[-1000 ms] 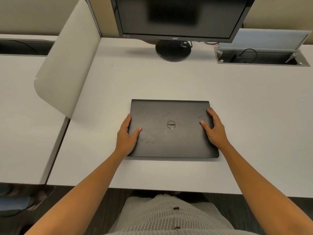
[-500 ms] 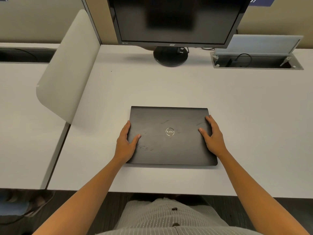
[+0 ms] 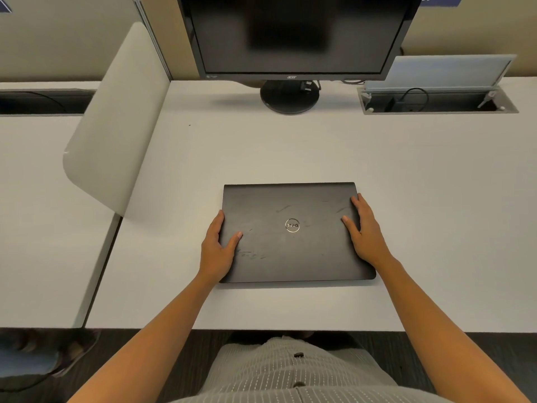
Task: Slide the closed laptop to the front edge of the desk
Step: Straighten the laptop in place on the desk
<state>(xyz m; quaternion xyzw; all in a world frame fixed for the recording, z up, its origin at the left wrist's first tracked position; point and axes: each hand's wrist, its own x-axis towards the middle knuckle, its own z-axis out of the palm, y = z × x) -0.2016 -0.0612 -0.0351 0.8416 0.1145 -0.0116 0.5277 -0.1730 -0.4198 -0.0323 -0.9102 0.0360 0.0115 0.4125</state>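
Note:
The closed black laptop [image 3: 293,254], lid logo up, lies flat on the white desk [image 3: 290,152]. Its near side is a short strip of bare desk away from the front edge [image 3: 290,328]. My left hand [image 3: 216,251] grips the laptop's left side, thumb on the lid and fingers along the edge. My right hand [image 3: 366,231] holds the right side the same way, thumb resting on the lid. Both forearms reach in over the desk's front edge.
A black monitor [image 3: 290,33] on a round stand [image 3: 289,96] is at the back. To its right an open cable hatch [image 3: 436,101] sits in the desk. A curved white divider [image 3: 116,126] rises on the left, with a neighbouring desk [image 3: 37,228] beyond it.
The laptop has slid a little toward the front edge with both hands on its sides. The view has tilted slightly, and the grip is unchanged.

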